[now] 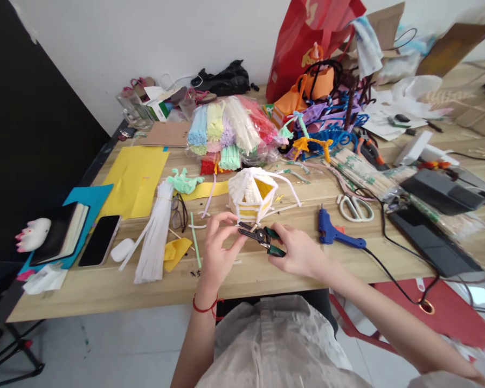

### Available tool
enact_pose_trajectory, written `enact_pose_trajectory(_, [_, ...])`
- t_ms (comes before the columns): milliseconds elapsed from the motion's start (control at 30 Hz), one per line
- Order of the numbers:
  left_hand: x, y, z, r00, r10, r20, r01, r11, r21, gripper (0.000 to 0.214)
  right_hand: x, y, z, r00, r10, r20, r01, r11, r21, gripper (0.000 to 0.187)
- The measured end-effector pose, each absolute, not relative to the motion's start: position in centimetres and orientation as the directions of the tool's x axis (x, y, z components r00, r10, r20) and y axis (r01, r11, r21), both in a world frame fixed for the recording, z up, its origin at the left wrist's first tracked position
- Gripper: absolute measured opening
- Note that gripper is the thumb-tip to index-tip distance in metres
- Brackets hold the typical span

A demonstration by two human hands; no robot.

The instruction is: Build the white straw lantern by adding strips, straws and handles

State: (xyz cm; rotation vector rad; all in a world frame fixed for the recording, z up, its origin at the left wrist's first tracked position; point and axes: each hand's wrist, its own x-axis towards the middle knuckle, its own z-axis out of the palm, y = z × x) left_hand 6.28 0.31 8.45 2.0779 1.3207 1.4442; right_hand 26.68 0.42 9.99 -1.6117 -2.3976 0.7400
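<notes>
My right hand (297, 249) grips a pair of wire cutters (262, 236) with green handles and dark jaws, held over the table's front part. The jaws point left and stand apart around a thin pale piece. At their tips my left hand (220, 245) is closed in a pinch; what its fingers hold is too small to make out. Just behind both hands sits a small house-shaped frame (248, 207) of white pipe cleaners with yellow panels. Loose pipe cleaners lie near it, among them a light green one (195, 240).
A blue glue gun (335, 230) and white scissors (355, 209) lie to the right. Leftward are a bundle of white pipe cleaners (153, 242), glasses (179, 213) and a phone (100, 241). Behind are bagged coloured pipe cleaners (228, 129) and a red bag (295, 48).
</notes>
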Motion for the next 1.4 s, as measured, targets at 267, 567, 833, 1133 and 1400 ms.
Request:
enact_pose_trajectory(267, [6.91,-0.09,8.89,0.028,0.854,0.519,0.445,-0.475,0.759,0.004,26.63,0.24,9.8,-0.401,0.897,-0.187,0.786,0.232,-0.573,0.019])
enact_pose_trajectory(567, [7.0,-0.19,8.83,-0.018,0.884,0.467,0.38,-0.426,0.821,0.003,26.54,0.26,9.61,-0.4,0.899,-0.18,0.755,0.212,-0.62,0.021])
enact_pose_trajectory(833, [6.78,-0.18,8.87,0.042,0.902,0.429,0.351,-0.415,0.839,0.005,26.87,0.25,9.42,-0.436,0.891,-0.125,0.74,0.276,-0.613,0.034])
enact_pose_trajectory(1133, [7.01,-0.32,9.1,0.057,0.88,0.472,0.408,-0.452,0.793,0.004,26.92,0.23,9.44,-0.444,0.888,-0.117,0.747,0.295,-0.596,0.031])
enact_pose_trajectory(1400, [7.01,-0.29,9.01,0.079,0.882,0.464,0.421,-0.452,0.786,0.002,26.95,0.14,9.27,-0.443,0.886,-0.138,0.782,0.307,-0.543,0.03])
